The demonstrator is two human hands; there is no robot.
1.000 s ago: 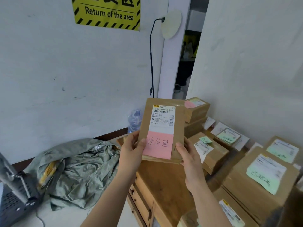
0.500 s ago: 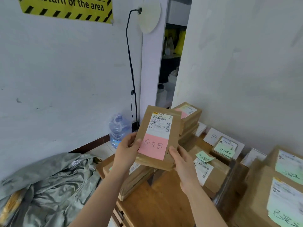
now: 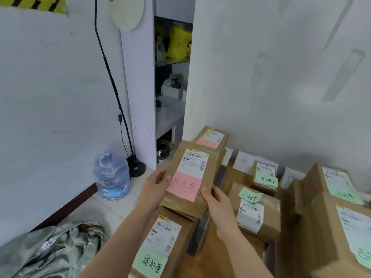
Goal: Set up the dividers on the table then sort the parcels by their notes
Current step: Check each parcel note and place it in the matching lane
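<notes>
a flat brown parcel is held up over the table's left end by both hands. the left hand is wrapped on its left edge, thumb on the front face beside the pink note; the right hand is closed on the bottom right corner, thumb tip at the note's lower edge. a white shipping label is stuck above the pink note, w/ handwritten chars on the note. just below, a 2nd parcel w/ a green note is seen lying on the wooden table. behind the held parcel a stack topped by a pink-noted box is seen. to the right, boxes w/ green notes are set apart by what look like dark dividers, though blur makes that unsure. white cards are propped at the wall. a water jug is stood on the floor left of the table.
</notes>
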